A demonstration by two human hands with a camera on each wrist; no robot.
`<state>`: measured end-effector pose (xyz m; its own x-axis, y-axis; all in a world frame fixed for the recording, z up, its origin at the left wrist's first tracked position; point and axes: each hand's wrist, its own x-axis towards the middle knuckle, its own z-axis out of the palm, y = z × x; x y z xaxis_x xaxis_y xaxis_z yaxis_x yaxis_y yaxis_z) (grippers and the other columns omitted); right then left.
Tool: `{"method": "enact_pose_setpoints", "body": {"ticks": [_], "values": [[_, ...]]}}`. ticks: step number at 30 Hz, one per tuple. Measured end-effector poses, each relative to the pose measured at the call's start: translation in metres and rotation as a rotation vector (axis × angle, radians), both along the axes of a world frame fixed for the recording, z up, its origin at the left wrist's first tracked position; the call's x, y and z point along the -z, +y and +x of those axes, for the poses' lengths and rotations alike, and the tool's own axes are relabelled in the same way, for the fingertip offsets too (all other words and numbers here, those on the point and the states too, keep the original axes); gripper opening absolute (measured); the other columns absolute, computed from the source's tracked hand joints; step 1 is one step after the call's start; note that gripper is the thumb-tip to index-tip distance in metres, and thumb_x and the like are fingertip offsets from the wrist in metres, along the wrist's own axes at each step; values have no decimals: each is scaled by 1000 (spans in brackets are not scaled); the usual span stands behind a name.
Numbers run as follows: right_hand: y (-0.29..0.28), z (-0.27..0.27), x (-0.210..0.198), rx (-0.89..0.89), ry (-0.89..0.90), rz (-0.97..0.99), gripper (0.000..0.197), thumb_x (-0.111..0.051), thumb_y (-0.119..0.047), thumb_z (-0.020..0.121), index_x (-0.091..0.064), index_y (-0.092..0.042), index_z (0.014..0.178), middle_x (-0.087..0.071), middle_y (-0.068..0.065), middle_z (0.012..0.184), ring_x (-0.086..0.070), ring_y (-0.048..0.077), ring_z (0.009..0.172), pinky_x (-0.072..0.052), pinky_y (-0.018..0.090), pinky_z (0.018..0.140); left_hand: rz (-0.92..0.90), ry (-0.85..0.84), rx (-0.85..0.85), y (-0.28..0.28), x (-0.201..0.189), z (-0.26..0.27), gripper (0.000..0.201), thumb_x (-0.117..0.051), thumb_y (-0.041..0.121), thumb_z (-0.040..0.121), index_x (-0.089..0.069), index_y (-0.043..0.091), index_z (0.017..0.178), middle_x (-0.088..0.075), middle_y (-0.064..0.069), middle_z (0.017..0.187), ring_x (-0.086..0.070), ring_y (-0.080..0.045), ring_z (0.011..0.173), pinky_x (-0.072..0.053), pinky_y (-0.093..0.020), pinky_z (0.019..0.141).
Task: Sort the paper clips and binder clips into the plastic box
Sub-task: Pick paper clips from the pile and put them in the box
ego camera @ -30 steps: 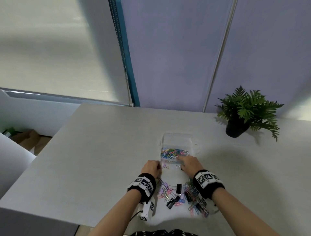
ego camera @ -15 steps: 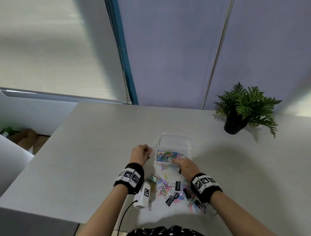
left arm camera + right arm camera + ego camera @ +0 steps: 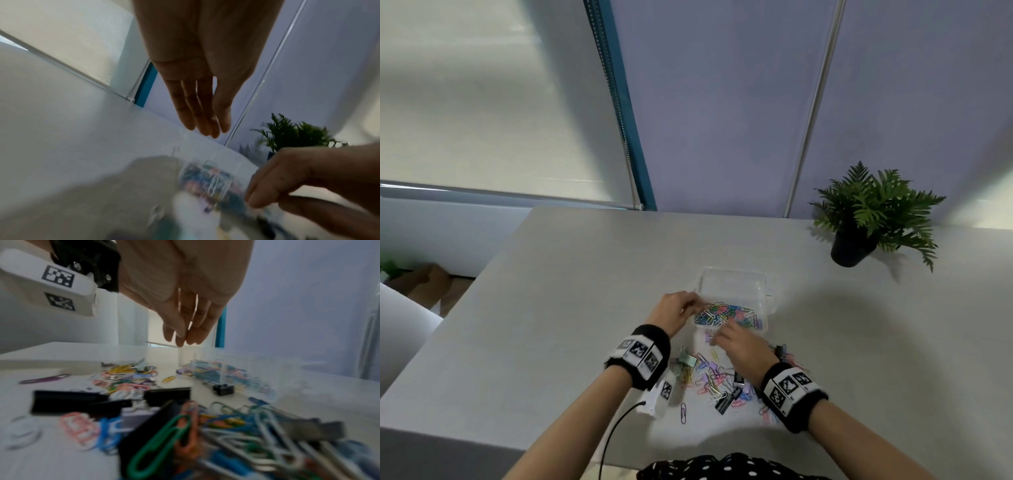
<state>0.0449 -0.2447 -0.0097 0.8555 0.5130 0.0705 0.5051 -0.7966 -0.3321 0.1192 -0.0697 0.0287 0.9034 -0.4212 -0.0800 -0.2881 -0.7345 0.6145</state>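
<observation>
A clear plastic box (image 3: 736,274) stands mid-table, its near compartment full of coloured paper clips (image 3: 726,313). My left hand (image 3: 693,303) hovers at the box's left edge, fingers straight and together (image 3: 205,126), holding nothing I can see. My right hand (image 3: 722,339) is just in front of the box, fingers bent down with the tips bunched (image 3: 183,337); whether they pinch a clip is not visible. Behind it lies a loose pile of paper clips (image 3: 714,377) with black binder clips (image 3: 726,401) and a green one (image 3: 688,359). A small black binder clip (image 3: 223,389) sits by the box front.
A potted plant (image 3: 859,226) stands at the back right of the grey table (image 3: 551,308). One purple paper clip (image 3: 683,413) lies apart near the front edge. The table's left edge drops to the floor.
My left hand swung out to the left of the box and has now come back right to its left edge. My right hand stayed just in front of the box.
</observation>
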Motion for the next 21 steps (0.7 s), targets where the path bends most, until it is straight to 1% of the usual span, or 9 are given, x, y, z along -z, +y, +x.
{"method": "enact_pose_setpoints", "body": {"ticks": [2, 4, 6, 7, 9, 11, 15, 18, 21], "values": [[12, -6, 1, -59, 76, -26, 32, -58, 6, 78, -62, -10, 106, -63, 7, 106, -55, 23, 102, -52, 38, 83, 87, 46, 103, 17, 10, -19, 16, -54, 10, 90, -67, 13, 99, -68, -5, 102, -63, -16, 91, -51, -34, 90], [24, -9, 0, -59, 153, -81, 32, -55, -10, 87, -53, -12, 119, -56, 7, 116, -48, 23, 111, -47, 37, 88, 241, 100, 191, 25, 23, -37, 20, -55, 15, 89, -63, 17, 108, -61, -5, 114, -58, -19, 102, -48, -37, 94], [35, -8, 0, -12, 212, -131, 40, -56, -24, 88, -45, -11, 124, -49, 7, 120, -43, 22, 113, -41, 34, 89, 370, 107, 182, 27, 35, -50, 33, -54, 16, 89, -55, 16, 121, -50, -6, 125, -49, -24, 115, -45, -36, 96], [40, -7, 0, 14, 233, -144, 43, -58, -26, 87, -42, -10, 124, -46, 7, 120, -42, 22, 113, -39, 32, 89, 403, 90, 158, 27, 38, -54, 34, -54, 17, 88, -53, 15, 122, -47, -7, 126, -45, -25, 117, -44, -34, 95], [46, -6, 1, 64, 258, -132, 42, -61, -22, 84, -42, -9, 120, -44, 8, 121, -41, 24, 113, -39, 33, 87, 410, 43, 123, 27, 42, -58, 29, -54, 18, 87, -55, 15, 116, -47, -7, 122, -43, -23, 117, -42, -30, 90], [46, -6, 5, 103, 275, -108, 32, -59, -15, 85, -45, -9, 113, -45, 8, 118, -42, 24, 111, -40, 34, 83, 384, 19, 100, 30, 43, -57, 25, -54, 17, 87, -57, 14, 111, -49, -5, 119, -44, -21, 114, -41, -29, 88], [32, -4, 12, 114, 286, -86, 12, -49, -8, 89, -50, -10, 101, -53, 8, 107, -47, 25, 101, -38, 33, 72, 206, 52, -73, 40, 39, -48, 20, -58, 21, 86, -54, 12, 103, -54, -4, 108, -50, -20, 101, -42, -29, 84], [21, -2, 15, 114, 306, -39, 19, -47, 2, 84, -52, -10, 98, -56, 8, 102, -50, 26, 97, -39, 34, 70, 103, 87, -182, 49, 31, -39, 20, -62, 18, 85, -54, 5, 99, -57, -3, 87, -52, -20, 81, -39, -25, 72], [16, -3, 15, 104, 286, -51, 24, -44, 6, 82, -52, -10, 99, -58, 7, 101, -51, 25, 95, -34, 31, 65, 134, 122, -207, 58, 29, -32, 18, -62, 13, 84, -59, 5, 100, -65, -9, 92, -58, -24, 87, -42, -25, 77]]}}
